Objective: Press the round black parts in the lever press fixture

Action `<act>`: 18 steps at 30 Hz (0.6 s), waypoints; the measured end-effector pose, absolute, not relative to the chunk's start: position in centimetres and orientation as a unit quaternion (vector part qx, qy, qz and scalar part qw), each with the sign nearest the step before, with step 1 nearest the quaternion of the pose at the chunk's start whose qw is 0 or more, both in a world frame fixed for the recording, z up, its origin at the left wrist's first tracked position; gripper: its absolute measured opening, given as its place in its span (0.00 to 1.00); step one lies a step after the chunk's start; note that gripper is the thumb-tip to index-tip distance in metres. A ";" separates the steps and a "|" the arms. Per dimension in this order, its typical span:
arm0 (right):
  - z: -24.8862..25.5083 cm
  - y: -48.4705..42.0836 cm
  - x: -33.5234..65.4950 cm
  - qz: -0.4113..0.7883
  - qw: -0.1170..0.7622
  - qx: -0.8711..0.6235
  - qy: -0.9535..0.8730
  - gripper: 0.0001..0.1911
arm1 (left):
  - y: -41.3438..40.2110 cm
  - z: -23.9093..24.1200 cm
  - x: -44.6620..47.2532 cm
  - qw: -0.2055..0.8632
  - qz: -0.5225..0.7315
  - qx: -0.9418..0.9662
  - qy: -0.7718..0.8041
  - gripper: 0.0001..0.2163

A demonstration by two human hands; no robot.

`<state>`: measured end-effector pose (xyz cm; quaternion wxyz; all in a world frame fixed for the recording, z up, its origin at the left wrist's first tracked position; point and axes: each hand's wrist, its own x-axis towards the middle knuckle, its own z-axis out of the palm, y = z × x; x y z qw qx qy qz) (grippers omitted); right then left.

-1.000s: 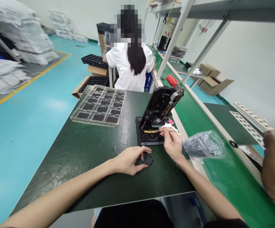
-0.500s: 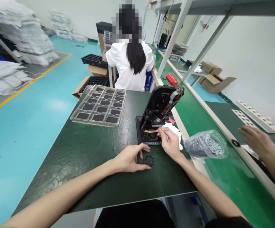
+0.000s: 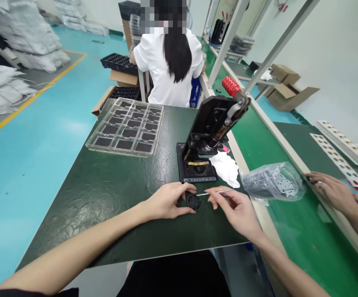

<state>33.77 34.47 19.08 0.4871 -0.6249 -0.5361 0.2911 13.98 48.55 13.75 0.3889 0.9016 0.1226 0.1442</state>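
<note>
Round black part (image 3: 193, 201) sits on the near surface (image 3: 111, 198), pinched by the left hand (image 3: 166, 202); right hand (image 3: 237, 208) grips tweezers (image 3: 214, 192) just right of it.

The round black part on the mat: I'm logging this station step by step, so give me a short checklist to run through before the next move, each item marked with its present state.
1. Left hand steadies the round black part on the green mat: ok.
2. Right hand pinches the thin metal tool, tip pointing at the part: ok.
3. Tool tip touching the part: cannot tell.
4. Press with its red-handled lever raised, hands clear of it: ok.
5. Yellow strip seated in the press base: cannot tell.
6. Another person's hand stays apart on the conveyor side: ok.
</note>
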 end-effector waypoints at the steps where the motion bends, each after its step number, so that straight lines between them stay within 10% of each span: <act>1: 18.8 34.4 33.6 0.259 0.497 -0.625 -0.543 0.10 | 48.5 13.7 14.0 0.384 0.145 0.904 0.121 0.26; 18: 14.4 34.2 31.4 0.104 0.505 -0.579 -0.632 0.10 | 48.7 13.8 13.9 0.393 0.135 0.903 0.114 0.25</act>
